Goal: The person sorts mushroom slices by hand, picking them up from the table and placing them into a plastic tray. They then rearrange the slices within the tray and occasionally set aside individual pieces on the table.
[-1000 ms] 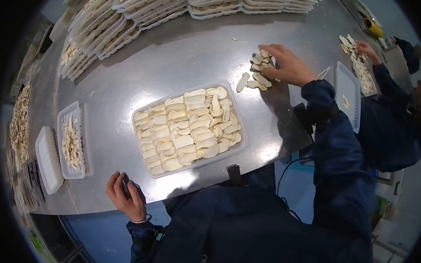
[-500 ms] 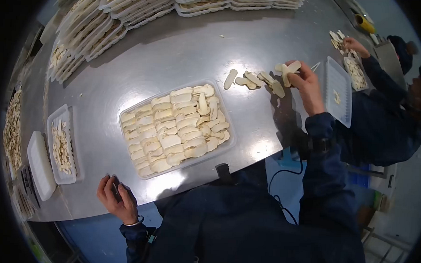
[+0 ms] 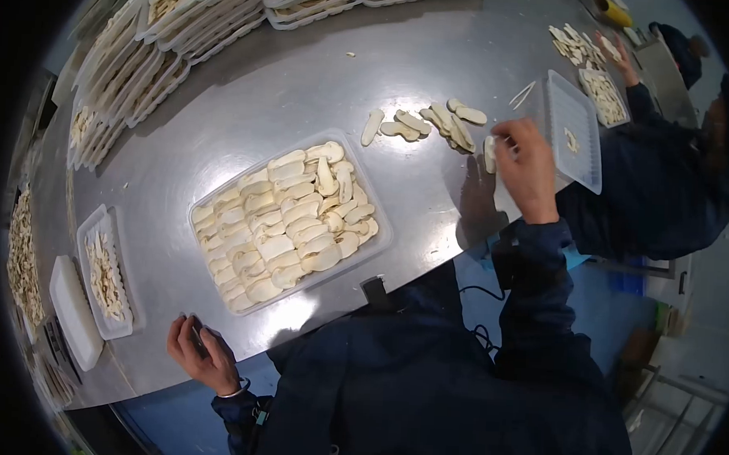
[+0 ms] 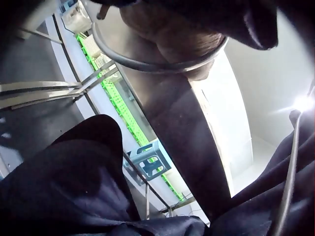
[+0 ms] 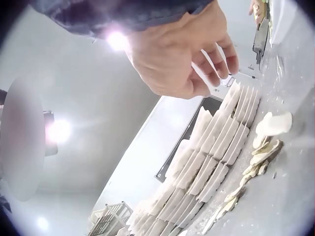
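Steel table (image 3: 305, 87), near edge running from 7 to 4 o'clock in the head view; left hand (image 3: 203, 352) parked at that edge at 7 o'clock, fingers curled around a small dark object (image 3: 199, 339), identity impossible to tell. Full tray of mushroom slices (image 3: 288, 218) at centre, long axis pointing from 7 to 1 o'clock, slices packed in rows across it. Bare steel all around the tray: a wide open band toward 12 o'clock up to the stacked trays (image 3: 195, 17), a narrower strip toward the near edge.

Right hand (image 3: 528, 165) over the table's right edge at 2 o'clock, fingers bent; one pale mushroom slice (image 3: 490, 154) at its fingertips, long axis roughly 12 to 6 o'clock, standing on edge. Cannot tell from either view whether pinched or merely touched; in the right wrist view, fingers loosely curled with nothing plain between them. Loose slices (image 3: 434, 121) in a short line just left of the hand, long axes mostly toward 11 o'clock. Upturned clear tray (image 3: 576, 131) just right of the hand, overhanging the edge.

Small tray of scraps (image 3: 105, 273) and white lid (image 3: 72, 312) at 8 o'clock. Second person's hand (image 3: 616, 55) among more slices at 1 o'clock.
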A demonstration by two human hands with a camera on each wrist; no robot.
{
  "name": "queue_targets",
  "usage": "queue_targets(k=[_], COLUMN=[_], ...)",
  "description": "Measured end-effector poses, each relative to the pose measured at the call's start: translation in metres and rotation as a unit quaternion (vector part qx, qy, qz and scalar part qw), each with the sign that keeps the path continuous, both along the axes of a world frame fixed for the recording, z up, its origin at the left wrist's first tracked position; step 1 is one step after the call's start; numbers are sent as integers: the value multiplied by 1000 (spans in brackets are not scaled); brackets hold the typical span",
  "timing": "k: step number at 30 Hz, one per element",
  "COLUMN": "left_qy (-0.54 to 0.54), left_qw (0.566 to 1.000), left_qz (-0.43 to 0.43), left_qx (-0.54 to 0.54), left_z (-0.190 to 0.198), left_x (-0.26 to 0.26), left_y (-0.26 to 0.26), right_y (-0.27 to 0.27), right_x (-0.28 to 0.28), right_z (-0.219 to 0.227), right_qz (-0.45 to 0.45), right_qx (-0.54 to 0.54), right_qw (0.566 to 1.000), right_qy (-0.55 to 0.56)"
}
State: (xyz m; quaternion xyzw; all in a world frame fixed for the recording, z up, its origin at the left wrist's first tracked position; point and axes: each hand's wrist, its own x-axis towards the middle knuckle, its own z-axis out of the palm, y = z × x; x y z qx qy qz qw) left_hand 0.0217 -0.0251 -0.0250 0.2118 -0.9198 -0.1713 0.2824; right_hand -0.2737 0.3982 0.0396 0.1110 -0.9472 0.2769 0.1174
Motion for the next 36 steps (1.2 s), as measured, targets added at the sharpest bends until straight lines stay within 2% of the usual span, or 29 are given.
queue_targets(k=[3,6,10,13,17,20,23,26,29,33,36], left_qy=[42,24,39,32,28,24,31,46,42,44,45], left_qw=[997,999,998,998,999,999,998,996,997,998,998], left_qz=[14,5,6,10,8,8,11,11,15,24,22], left_qx=[67,28,57,52,41,35,52,77,64,45,41], left_z=[-3,-2,-4,-2,-3,-3,-3,-3,-2,-3,-4], left_x=[-2,-1,-2,-2,-1,0,-1,-2,-2,-2,-1], left_y=[4,1,3,3,2,1,2,4,4,4,3], right_y=[-18,-33,-29,-16,-5,1,-5,-43,-76,-86,-81], right_x=[9,10,0,-3,1,4,3,5,-1,-17,-23], right_z=[-8,-11,-26,-29,-10,-8,-4,5,4,-9,-16], right_qz=[13,11,10,-32,-98,-70,2,108,173,146,147], right_qx=[30,77,133,64,-96,-1,-15,-11,83,193,229], right_qw=[999,997,990,997,985,992,994,991,977,968,961], right_qy=[19,25,39,2,-107,103,108,79,90,71,57])
